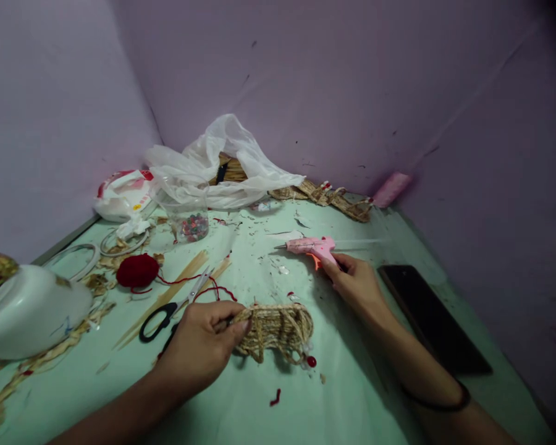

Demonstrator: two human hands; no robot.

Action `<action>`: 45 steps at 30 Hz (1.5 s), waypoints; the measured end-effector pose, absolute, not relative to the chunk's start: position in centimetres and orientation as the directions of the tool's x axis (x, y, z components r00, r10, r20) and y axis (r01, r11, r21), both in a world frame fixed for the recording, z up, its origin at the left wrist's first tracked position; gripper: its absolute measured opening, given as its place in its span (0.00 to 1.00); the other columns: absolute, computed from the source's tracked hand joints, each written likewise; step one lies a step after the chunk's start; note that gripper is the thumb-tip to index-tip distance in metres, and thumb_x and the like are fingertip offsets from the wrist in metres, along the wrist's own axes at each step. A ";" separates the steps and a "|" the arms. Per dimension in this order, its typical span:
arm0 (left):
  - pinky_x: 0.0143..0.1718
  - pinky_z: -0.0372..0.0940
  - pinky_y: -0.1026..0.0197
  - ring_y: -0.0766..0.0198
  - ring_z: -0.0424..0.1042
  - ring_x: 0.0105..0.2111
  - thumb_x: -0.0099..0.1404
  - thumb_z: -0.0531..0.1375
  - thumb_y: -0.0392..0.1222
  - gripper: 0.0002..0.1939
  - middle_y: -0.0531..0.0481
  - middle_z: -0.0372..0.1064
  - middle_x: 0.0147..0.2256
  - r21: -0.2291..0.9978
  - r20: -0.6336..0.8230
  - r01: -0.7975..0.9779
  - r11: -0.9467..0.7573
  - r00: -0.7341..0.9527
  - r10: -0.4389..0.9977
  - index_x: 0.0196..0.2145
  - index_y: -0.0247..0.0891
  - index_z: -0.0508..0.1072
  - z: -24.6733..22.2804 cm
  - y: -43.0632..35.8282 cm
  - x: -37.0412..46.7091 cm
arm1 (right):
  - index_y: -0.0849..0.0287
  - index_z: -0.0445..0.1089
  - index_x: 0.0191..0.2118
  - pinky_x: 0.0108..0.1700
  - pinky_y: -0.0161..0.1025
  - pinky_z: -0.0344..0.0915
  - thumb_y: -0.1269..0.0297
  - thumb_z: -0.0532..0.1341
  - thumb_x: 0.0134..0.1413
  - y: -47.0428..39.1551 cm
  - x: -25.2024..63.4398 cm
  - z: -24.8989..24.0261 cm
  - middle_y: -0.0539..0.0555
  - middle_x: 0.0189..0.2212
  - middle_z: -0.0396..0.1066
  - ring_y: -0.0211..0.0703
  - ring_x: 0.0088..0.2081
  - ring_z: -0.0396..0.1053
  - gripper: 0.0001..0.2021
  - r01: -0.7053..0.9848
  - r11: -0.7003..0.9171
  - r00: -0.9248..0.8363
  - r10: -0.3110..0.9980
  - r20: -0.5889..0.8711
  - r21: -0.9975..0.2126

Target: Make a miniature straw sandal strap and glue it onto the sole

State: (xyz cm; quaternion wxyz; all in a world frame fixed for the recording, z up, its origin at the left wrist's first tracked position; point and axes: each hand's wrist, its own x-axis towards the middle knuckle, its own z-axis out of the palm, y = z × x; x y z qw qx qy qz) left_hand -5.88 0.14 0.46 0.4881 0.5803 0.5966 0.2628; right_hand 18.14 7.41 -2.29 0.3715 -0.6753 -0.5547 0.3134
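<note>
My left hand (204, 337) pinches one end of a small woven straw piece (278, 330), shaped like a little slipper sole with loops of braid at its edge. A red bead (311, 361) sits beside its lower right edge. My right hand (354, 281) is closed round the handle of a pink hot glue gun (312, 247), whose metal nozzle points left. A clear glue stick (361, 244) juts from its rear. Just behind my left hand lie scissors (176, 312) with black handles, partly covered by the hand, blades open a little.
A red yarn ball (138, 271) with a trailing strand and a clear cup of beads (194, 225) stand left of centre. A white pot (32, 309) is at far left. A plastic bag (231, 154) and finished-looking woven pieces (333, 198) lie by the wall. A dark phone (433, 318) lies right.
</note>
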 end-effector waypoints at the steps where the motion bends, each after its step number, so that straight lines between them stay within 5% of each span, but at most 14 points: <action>1: 0.22 0.56 0.67 0.68 0.60 0.21 0.52 0.54 0.43 0.11 0.51 0.65 0.20 0.878 -0.268 0.446 0.175 0.154 0.951 0.24 0.34 0.72 0.4 0.2 -5.9 | 0.62 0.68 0.25 0.19 0.31 0.51 0.53 0.58 0.42 7.2 18.0 -2.0 0.49 0.17 0.64 0.36 0.20 0.58 0.14 0.465 -0.139 0.192 0.980 -0.054 -0.875; 6: 0.20 0.53 0.67 0.68 0.58 0.20 0.53 0.53 0.43 0.12 0.51 0.63 0.19 0.869 -0.257 0.472 0.152 0.168 0.952 0.24 0.33 0.72 0.0 0.3 -6.2 | 0.60 0.65 0.27 0.20 0.32 0.57 0.56 0.61 0.40 4.3 17.7 -0.2 0.49 0.20 0.64 0.34 0.19 0.59 0.12 0.104 -0.227 0.038 0.974 -0.224 -0.968; 12: 0.18 0.49 0.68 0.70 0.54 0.18 0.52 0.53 0.44 0.13 0.54 0.58 0.17 0.859 -0.257 0.488 0.157 0.144 0.956 0.23 0.33 0.72 0.2 0.2 -5.9 | 0.58 0.67 0.26 0.19 0.32 0.60 0.60 0.60 0.45 -1.2 17.7 -0.2 0.49 0.18 0.64 0.37 0.19 0.62 0.07 0.421 0.032 0.058 0.996 0.063 -0.906; 19: 0.18 0.49 0.68 0.70 0.55 0.18 0.52 0.53 0.43 0.13 0.52 0.61 0.17 0.866 -0.233 0.480 0.139 0.142 0.962 0.24 0.33 0.74 0.4 0.1 -5.8 | 0.56 0.70 0.27 0.21 0.35 0.66 0.66 0.59 0.45 -2.6 18.1 -1.2 0.52 0.19 0.68 0.44 0.22 0.68 0.03 0.567 0.251 -0.035 0.959 0.282 -0.784; 29: 0.22 0.54 0.67 0.68 0.63 0.21 0.54 0.53 0.40 0.12 0.51 0.68 0.20 0.821 -0.057 0.567 -0.070 0.204 0.977 0.22 0.35 0.74 0.2 0.1 -6.2 | 0.52 0.69 0.41 0.27 0.37 0.68 0.74 0.53 0.46 -2.3 16.9 1.1 0.54 0.29 0.72 0.45 0.28 0.70 0.17 0.527 0.468 -0.287 0.884 0.369 -0.710; 40: 0.24 0.55 0.67 0.69 0.64 0.22 0.57 0.52 0.38 0.12 0.51 0.68 0.20 0.777 -0.009 0.609 -0.159 0.263 0.965 0.26 0.33 0.75 0.2 -0.1 -6.1 | 0.52 0.68 0.44 0.24 0.32 0.70 0.64 0.56 0.49 -3.2 18.2 -0.5 0.54 0.33 0.73 0.42 0.26 0.71 0.14 0.711 0.503 -0.315 0.853 0.416 -0.492; 45: 0.25 0.57 0.67 0.68 0.65 0.23 0.56 0.53 0.38 0.11 0.50 0.68 0.21 0.800 -0.071 0.593 -0.090 0.243 0.967 0.25 0.33 0.75 0.4 -0.1 -5.9 | 0.52 0.68 0.42 0.26 0.32 0.70 0.68 0.52 0.51 -2.7 17.4 0.9 0.53 0.30 0.72 0.42 0.28 0.71 0.13 0.602 0.562 -0.375 0.826 0.421 -0.567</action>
